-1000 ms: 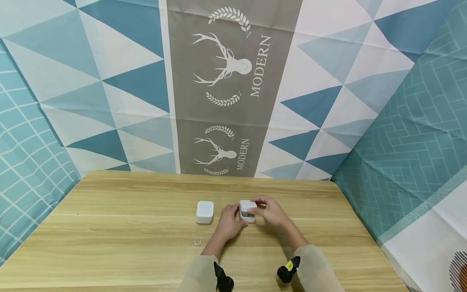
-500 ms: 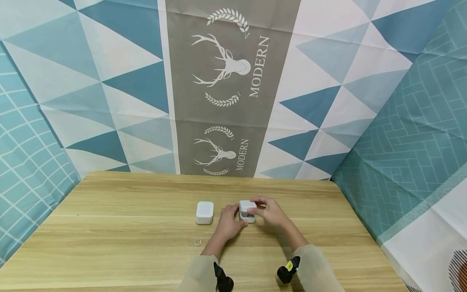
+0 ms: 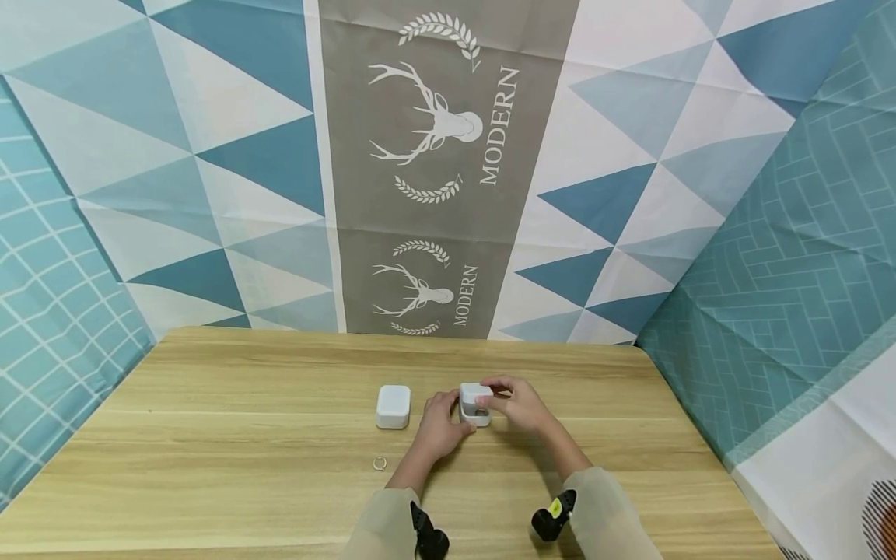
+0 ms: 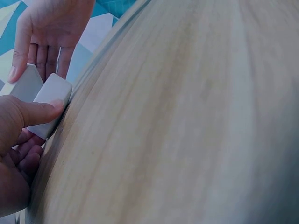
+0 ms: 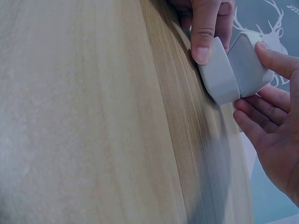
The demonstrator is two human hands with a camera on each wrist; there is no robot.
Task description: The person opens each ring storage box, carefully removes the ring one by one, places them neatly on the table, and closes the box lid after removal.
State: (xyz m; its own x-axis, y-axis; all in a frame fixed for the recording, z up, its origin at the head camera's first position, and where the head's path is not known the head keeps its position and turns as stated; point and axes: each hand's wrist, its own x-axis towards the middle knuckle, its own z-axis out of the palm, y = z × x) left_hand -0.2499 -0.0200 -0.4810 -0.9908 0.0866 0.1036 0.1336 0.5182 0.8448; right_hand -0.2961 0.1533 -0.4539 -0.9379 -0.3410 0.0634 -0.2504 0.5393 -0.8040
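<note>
One white box (image 5: 224, 74), smooth, round-cornered, lid (image 5: 247, 63) raised

Under the fingers (image 3: 498, 381) we see a wooden tabletop (image 3: 245, 443) with light, yellowish grain. Beyond them, we find a creased wall fabric (image 3: 231, 148) of blue and white triangles; its grey-brown band (image 3: 437, 214) carries white deer heads. Far left of the fingers hangs a turquoise gridded cloth (image 3: 56, 311); far right, a teal herringbone cloth (image 3: 791, 257).
</note>
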